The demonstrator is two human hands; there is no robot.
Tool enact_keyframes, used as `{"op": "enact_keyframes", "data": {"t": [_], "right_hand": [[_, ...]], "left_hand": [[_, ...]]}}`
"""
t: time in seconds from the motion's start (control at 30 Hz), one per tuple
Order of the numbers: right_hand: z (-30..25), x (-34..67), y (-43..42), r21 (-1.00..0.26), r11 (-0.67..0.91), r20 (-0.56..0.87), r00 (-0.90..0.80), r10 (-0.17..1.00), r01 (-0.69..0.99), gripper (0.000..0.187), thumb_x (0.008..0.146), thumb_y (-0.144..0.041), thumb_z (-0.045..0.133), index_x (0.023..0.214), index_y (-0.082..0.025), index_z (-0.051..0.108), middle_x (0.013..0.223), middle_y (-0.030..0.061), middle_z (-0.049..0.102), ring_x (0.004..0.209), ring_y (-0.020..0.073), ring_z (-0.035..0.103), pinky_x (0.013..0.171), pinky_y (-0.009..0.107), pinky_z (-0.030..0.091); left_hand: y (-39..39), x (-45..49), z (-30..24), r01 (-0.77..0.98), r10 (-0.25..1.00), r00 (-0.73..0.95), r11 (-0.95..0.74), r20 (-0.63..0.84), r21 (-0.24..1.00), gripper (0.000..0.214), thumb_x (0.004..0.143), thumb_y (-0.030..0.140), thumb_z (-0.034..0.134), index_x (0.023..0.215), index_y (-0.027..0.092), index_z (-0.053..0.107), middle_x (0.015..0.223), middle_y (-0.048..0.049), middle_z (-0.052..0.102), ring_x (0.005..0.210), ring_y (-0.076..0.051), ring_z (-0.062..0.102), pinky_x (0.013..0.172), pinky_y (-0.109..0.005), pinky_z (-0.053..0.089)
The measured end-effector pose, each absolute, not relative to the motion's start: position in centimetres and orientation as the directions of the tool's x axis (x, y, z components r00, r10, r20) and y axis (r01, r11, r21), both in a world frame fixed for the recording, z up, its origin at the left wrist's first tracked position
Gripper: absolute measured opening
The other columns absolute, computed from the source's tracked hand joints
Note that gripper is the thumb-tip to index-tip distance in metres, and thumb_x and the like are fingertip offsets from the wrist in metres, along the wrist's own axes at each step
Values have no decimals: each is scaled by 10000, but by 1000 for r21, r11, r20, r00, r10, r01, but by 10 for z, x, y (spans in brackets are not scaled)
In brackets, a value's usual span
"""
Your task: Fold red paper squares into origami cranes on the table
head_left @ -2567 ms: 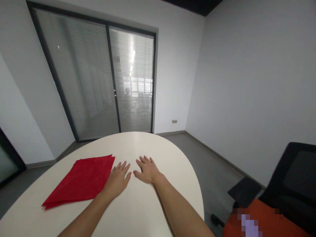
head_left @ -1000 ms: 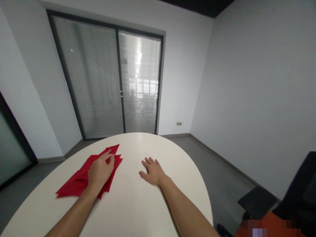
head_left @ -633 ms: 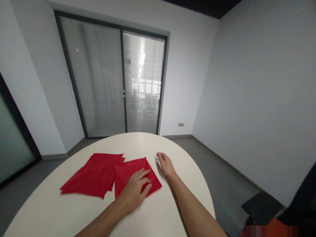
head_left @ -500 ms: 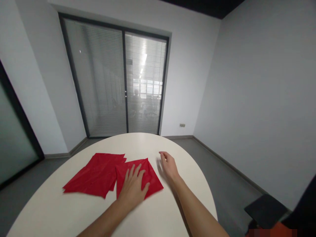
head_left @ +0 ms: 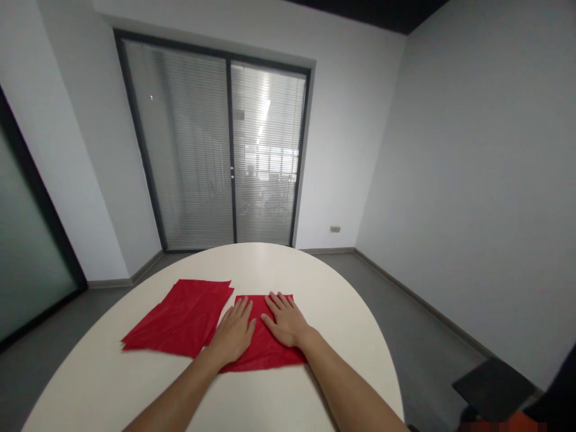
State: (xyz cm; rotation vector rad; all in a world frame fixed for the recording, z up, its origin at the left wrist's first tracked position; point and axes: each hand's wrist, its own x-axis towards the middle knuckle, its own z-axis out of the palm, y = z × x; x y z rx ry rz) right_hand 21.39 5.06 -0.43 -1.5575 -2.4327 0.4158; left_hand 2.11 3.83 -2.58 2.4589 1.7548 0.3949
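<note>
A red sheet of thin, creased material, cloth-like or plastic (head_left: 264, 354), lies flat on the round table in front of me. My left hand (head_left: 234, 333) rests palm down along its left side, fingers stretched out. On its right side my right hand (head_left: 286, 321) also presses flat, fingers extended and thumb turned inward. Both hands hide parts of the sheet. To the left lie more red sheets (head_left: 180, 318), overlapping in a loose pile, with their right edge close to my left hand.
The round cream table (head_left: 333, 312) carries everything. Beyond its far edge stands a glass partition (head_left: 198, 150) with blinds. At the lower right, a dark flat object (head_left: 497, 387) stands beside the table, partly cut off.
My right hand has come from the bare tabletop leftward onto the sheet. The sheet has turned to lie squarer to me, and my left hand has shifted to its left side.
</note>
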Motion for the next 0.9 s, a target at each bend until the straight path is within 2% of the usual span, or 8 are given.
{"op": "enact_keyframes", "data": {"t": [0.1, 0.2, 0.27, 0.4, 0.47, 0.63, 0.8, 0.9], "right_hand": [[-4, 216, 59, -322, 440, 34, -455, 890, 838, 761, 967, -651, 248, 1545, -159, 278, 1622, 103, 196, 1505, 295, 128, 1217, 472, 93], [-3, 220, 65, -325, 483, 73, -487, 870, 813, 722, 972, -632, 279, 1538, -184, 306, 1614, 105, 229, 1499, 291, 162, 1210, 483, 124], [1, 223, 66, -333, 514, 126, -503, 855, 791, 675, 972, -599, 340, 1517, -202, 358, 1605, 105, 263, 1491, 291, 195, 1203, 491, 147], [15, 232, 58, -348, 607, 227, -564, 794, 714, 551, 954, -529, 458, 1404, -222, 540, 1548, 106, 394, 1437, 287, 325, 1198, 473, 177], [21, 238, 50, -420, 633, 170, -629, 759, 650, 582, 949, -578, 446, 1397, -221, 551, 1530, 108, 423, 1412, 271, 373, 1185, 429, 234], [25, 249, 36, -492, 536, -120, -664, 738, 686, 1076, 657, -742, 702, 1537, -289, 280, 1631, 86, 166, 1502, 366, 68, 1206, 554, 55], [27, 248, 38, -485, 499, -162, -634, 756, 718, 1066, 667, -731, 695, 1540, -299, 261, 1636, 77, 130, 1507, 348, 16, 1210, 536, 24], [29, 248, 39, -481, 502, -156, -634, 757, 719, 1050, 673, -723, 694, 1535, -286, 282, 1635, 84, 140, 1507, 347, 34, 1211, 530, 38]], "left_hand": [[41, 13, -24, 925, 936, 291, -329, 199, 192, 559, 971, 328, 344, 1453, 62, 438, 1541, -192, 375, 1459, -299, 301, 1193, -504, 244], [39, 11, -21, 866, 877, 401, -457, 263, 203, 536, 951, 280, 389, 1464, 132, 438, 1566, -140, 353, 1461, -264, 304, 1205, -474, 238], [38, 11, -19, 814, 846, 475, -527, 241, 245, 523, 957, 278, 390, 1465, 167, 442, 1575, -111, 347, 1454, -239, 323, 1201, -438, 267], [42, 10, -17, 812, 868, 468, -496, 165, 308, 505, 974, 319, 381, 1444, 163, 477, 1560, -122, 372, 1442, -255, 345, 1198, -448, 277], [44, 8, -16, 815, 877, 454, -480, 158, 324, 509, 973, 323, 390, 1447, 159, 474, 1560, -128, 369, 1445, -267, 338, 1199, -465, 269], [41, 3, -6, 782, 864, 480, -500, 152, 371, 505, 970, 339, 418, 1444, 174, 481, 1582, -110, 330, 1460, -262, 308, 1203, -456, 257], [27, -11, 15, 752, 823, 568, -517, -5, 409, 775, 839, 646, 570, 1484, 244, 418, 1604, -91, 277, 1489, -322, 205, 1205, -515, 212], [22, -18, 26, 757, 807, 586, -518, -64, 398, 890, 749, 676, 654, 1487, 242, 410, 1607, -99, 262, 1488, -334, 201, 1205, -501, 212]]}}
